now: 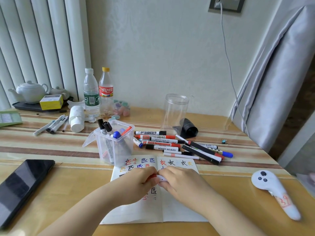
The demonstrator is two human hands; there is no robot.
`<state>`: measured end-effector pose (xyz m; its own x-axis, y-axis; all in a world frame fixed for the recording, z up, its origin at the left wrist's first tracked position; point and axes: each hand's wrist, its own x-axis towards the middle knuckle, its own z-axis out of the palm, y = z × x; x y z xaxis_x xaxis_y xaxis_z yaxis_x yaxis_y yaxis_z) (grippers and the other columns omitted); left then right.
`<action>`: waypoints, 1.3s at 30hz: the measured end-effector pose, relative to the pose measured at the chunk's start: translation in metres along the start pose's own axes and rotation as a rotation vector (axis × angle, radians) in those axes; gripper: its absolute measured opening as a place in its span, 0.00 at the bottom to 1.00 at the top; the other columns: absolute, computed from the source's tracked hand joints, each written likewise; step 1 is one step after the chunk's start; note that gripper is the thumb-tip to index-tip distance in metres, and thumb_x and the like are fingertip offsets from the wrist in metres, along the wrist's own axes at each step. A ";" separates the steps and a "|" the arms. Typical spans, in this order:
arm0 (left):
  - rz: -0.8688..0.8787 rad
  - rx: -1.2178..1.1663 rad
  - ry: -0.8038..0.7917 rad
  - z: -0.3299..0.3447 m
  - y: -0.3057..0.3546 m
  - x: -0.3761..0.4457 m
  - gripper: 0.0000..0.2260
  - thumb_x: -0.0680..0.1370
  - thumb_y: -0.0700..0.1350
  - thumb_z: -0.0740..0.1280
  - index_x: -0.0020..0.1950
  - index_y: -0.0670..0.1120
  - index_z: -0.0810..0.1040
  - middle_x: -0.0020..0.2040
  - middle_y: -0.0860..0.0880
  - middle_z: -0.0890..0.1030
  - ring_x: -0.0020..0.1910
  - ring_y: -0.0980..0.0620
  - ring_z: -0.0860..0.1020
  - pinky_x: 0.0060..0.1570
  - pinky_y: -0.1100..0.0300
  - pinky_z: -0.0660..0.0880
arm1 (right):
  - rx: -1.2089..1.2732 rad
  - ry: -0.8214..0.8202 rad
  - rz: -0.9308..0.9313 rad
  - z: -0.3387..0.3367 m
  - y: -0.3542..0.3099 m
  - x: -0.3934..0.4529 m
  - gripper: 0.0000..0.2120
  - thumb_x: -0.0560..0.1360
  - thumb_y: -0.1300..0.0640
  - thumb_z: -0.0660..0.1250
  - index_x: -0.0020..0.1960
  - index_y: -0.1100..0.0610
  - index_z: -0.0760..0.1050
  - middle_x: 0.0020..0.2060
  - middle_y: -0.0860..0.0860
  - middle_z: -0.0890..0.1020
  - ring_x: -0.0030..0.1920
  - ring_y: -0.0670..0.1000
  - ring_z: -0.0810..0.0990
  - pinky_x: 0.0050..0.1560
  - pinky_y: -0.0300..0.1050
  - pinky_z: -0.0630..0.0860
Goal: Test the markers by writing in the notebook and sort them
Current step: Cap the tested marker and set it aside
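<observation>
While both hands meet over open notebook (153, 210), left hand (136, 180) grips red cap, right hand (180, 182) grips white barrel of whiteboard marker (157, 177) — light, stiff, slick plastic. I'd hold mid-barrel — loose markers (170, 143) lie just beyond knuckles.

A striped table (51, 149) carries an open notebook (179, 210), a clear tub of markers (115, 142), loose markers (170, 143), a black phone (22, 186), a white controller (272, 188), two bottles (98, 92), a clear jar (175, 111) and a teapot tray (25, 106).
</observation>
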<state>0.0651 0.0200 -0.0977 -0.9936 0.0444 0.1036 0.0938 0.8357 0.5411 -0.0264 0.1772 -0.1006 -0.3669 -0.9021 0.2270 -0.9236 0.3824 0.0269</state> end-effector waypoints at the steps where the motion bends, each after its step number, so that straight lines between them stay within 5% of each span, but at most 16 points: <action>1: 0.004 0.017 -0.003 0.001 -0.001 0.000 0.10 0.80 0.53 0.54 0.39 0.57 0.64 0.32 0.57 0.70 0.30 0.62 0.70 0.31 0.68 0.64 | -0.001 0.035 -0.001 0.002 0.001 0.000 0.17 0.73 0.43 0.54 0.43 0.49 0.78 0.33 0.42 0.78 0.32 0.44 0.79 0.26 0.37 0.75; 4: 0.003 -0.044 0.023 0.005 -0.004 -0.001 0.06 0.80 0.51 0.55 0.43 0.56 0.64 0.33 0.58 0.71 0.32 0.60 0.69 0.33 0.68 0.64 | 0.034 0.013 0.003 -0.001 -0.003 0.001 0.15 0.75 0.47 0.56 0.53 0.52 0.77 0.42 0.46 0.81 0.44 0.47 0.81 0.39 0.41 0.78; 7: -0.123 -0.438 0.092 0.006 0.001 -0.002 0.05 0.80 0.44 0.57 0.45 0.52 0.68 0.32 0.56 0.71 0.30 0.58 0.68 0.35 0.65 0.67 | 0.139 -0.048 0.102 0.002 0.000 -0.001 0.15 0.81 0.53 0.56 0.67 0.50 0.65 0.60 0.47 0.74 0.60 0.51 0.73 0.54 0.49 0.73; 9: -0.208 -0.716 0.149 0.003 0.003 -0.002 0.05 0.79 0.39 0.56 0.47 0.45 0.70 0.33 0.51 0.74 0.32 0.54 0.71 0.37 0.59 0.69 | 0.159 -0.081 0.134 -0.002 -0.003 -0.002 0.17 0.81 0.51 0.53 0.70 0.46 0.60 0.63 0.45 0.70 0.62 0.51 0.71 0.57 0.52 0.72; 11: -0.227 -0.744 0.188 0.000 0.001 -0.001 0.08 0.80 0.37 0.55 0.47 0.41 0.73 0.34 0.48 0.77 0.33 0.53 0.74 0.37 0.58 0.72 | 0.101 -0.113 0.163 -0.010 -0.005 -0.001 0.21 0.80 0.42 0.50 0.72 0.45 0.57 0.63 0.46 0.70 0.63 0.51 0.69 0.59 0.48 0.68; 16: -0.263 -0.517 0.208 0.007 -0.006 0.003 0.12 0.80 0.41 0.56 0.41 0.48 0.75 0.37 0.50 0.77 0.34 0.55 0.75 0.40 0.60 0.75 | -0.150 -0.021 0.225 -0.016 -0.016 0.009 0.44 0.62 0.22 0.34 0.50 0.51 0.73 0.46 0.49 0.79 0.51 0.53 0.75 0.48 0.48 0.64; 21: -0.289 -0.405 0.263 0.012 -0.010 0.003 0.11 0.79 0.41 0.58 0.40 0.53 0.73 0.41 0.52 0.77 0.39 0.56 0.74 0.40 0.65 0.72 | -0.231 0.220 0.300 0.010 -0.021 0.025 0.31 0.64 0.26 0.51 0.21 0.51 0.67 0.19 0.48 0.72 0.25 0.51 0.74 0.33 0.44 0.69; 26: -0.277 -0.389 0.312 0.012 -0.013 0.000 0.10 0.78 0.40 0.59 0.40 0.52 0.72 0.39 0.53 0.79 0.31 0.65 0.75 0.33 0.73 0.69 | -0.215 0.281 0.207 0.023 -0.026 0.023 0.25 0.63 0.32 0.55 0.21 0.51 0.65 0.17 0.48 0.70 0.21 0.51 0.72 0.31 0.41 0.69; 39: -0.235 -0.402 0.332 0.020 -0.016 0.005 0.11 0.77 0.37 0.60 0.40 0.51 0.73 0.35 0.54 0.78 0.31 0.64 0.75 0.38 0.68 0.72 | -0.131 0.376 0.078 0.027 -0.022 0.021 0.12 0.63 0.47 0.56 0.24 0.52 0.61 0.17 0.47 0.70 0.20 0.51 0.69 0.29 0.38 0.65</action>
<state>0.0570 0.0179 -0.1220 -0.9237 -0.3464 0.1634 -0.0466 0.5252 0.8497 -0.0167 0.1441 -0.1223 -0.3470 -0.7426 0.5729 -0.8635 0.4913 0.1138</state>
